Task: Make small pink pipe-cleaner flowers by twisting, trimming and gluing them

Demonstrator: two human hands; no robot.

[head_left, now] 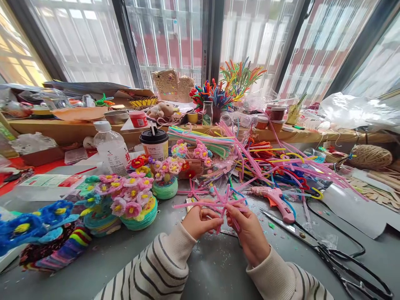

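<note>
My left hand [200,221] and my right hand [248,231] meet over the grey table [215,266], both pinched on a bundle of pink pipe cleaners [215,203] whose ends splay out like a star above my fingers. Striped sleeves cover both forearms. A pink glue gun [276,199] lies just right of my right hand. Black scissors [331,252] lie farther right. Finished pipe-cleaner flower pots [134,204] stand to the left of my left hand.
A heap of loose coloured pipe cleaners [265,162] spreads behind my hands. A lidded paper cup [155,143] and a plastic bottle [111,148] stand at the back left. Blue flowers [37,223] sit at far left, a twine ball [370,156] at right.
</note>
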